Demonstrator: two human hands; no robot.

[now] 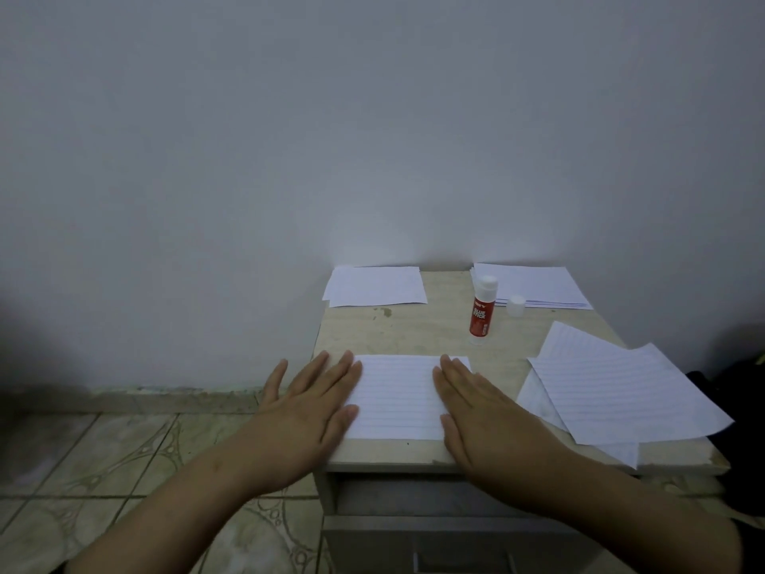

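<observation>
White lined sheet lies at the 6 o'clock edge of the small table. You press it with both palms, left hand on its 9 o'clock edge and right hand on its 3 o'clock edge, fingers straight and gripping nothing. Count one upright glue stick at 1 o'clock, one loose cap just beside it, two paper stacks at 11 o'clock and 1 o'clock, and one spread of overlapping sheets at 3 o'clock.

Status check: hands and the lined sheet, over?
Both open: left hand and right hand pressing the sheet at its ends. It lies flat on table. The glue stick is upright behind, not in the way.
</observation>
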